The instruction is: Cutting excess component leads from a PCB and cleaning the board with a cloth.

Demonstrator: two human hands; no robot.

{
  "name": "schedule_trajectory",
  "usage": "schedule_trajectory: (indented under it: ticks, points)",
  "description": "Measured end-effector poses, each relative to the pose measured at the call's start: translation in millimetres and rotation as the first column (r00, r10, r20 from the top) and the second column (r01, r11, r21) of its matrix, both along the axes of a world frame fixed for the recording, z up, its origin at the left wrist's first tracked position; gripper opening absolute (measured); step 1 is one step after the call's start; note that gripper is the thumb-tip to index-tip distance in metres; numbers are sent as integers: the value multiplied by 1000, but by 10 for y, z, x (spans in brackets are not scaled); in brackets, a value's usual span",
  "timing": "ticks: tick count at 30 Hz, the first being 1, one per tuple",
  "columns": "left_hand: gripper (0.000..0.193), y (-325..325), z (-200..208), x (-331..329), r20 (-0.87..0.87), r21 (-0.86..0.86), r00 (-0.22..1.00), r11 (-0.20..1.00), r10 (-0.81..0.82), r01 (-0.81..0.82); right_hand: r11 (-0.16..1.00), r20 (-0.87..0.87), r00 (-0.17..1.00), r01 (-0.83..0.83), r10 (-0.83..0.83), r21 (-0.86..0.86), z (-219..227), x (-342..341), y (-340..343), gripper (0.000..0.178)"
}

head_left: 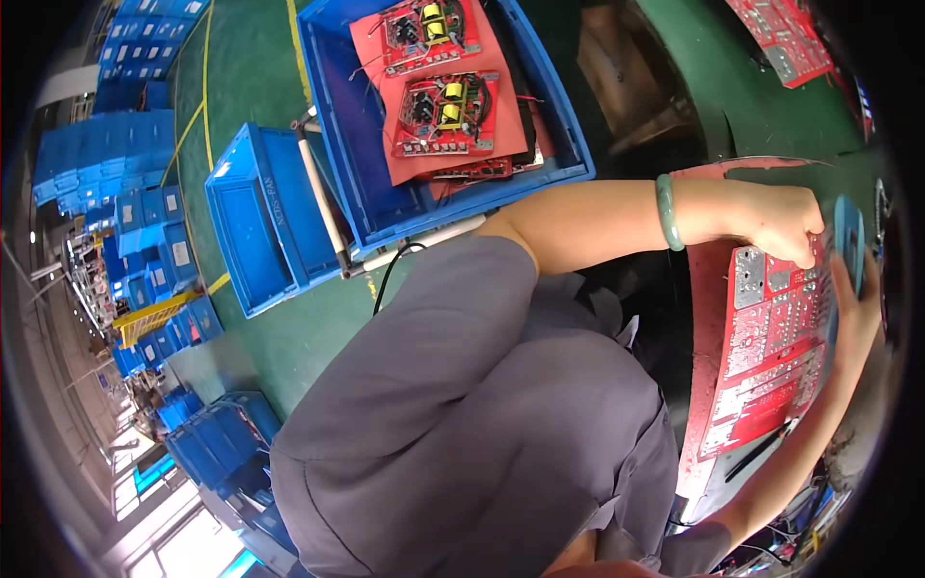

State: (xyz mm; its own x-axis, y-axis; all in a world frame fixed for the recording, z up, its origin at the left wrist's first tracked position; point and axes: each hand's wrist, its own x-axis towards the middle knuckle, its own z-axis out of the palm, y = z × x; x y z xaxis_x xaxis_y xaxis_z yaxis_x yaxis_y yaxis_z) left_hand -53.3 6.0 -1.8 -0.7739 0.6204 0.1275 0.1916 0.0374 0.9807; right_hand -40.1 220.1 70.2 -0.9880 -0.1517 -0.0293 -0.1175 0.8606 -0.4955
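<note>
A red circuit board [766, 332], solder side up, lies on the work surface at the right. My left hand [785, 223], with a green bangle on its wrist, is closed at the board's far left corner. Its fingertips are curled under, so I cannot make out what they hold, if anything. Across the board, my right hand [856, 303] is closed around a long teal object [848, 231] whose kind I cannot tell. The object stands beside the board's far edge, close to my left hand.
A blue crate [568, 159] at my left holds red boards with yellow-wrapped components on pink sheets. Next to it is another blue crate [252, 226]. Another red board [785, 39] lies at the top right. Stacked blue crates [106, 154] line the far left.
</note>
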Motion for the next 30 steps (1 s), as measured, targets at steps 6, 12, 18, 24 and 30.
schedule_trajectory:
  ticks: [6,12,18,24,30]
  points:
    - [19,29,-110,-33,37,199,999,980,-5,-2,984,96,980,177,-175,-16,215,1041,457,46]
    - [27,241,-253,-107,-42,133,999,991,11,-6,962,110,956,274,-272,3,294,1641,623,48]
    - [33,510,-388,-248,-132,-35,988,996,76,-82,995,-26,1000,-6,4,-100,24,80,-282,36]
    - [28,344,-281,-153,-78,63,996,997,52,-47,996,-53,996,72,-70,48,218,1201,337,47]
    - [12,-41,-183,56,52,343,997,939,-62,41,897,105,898,406,-427,174,363,1736,106,38]
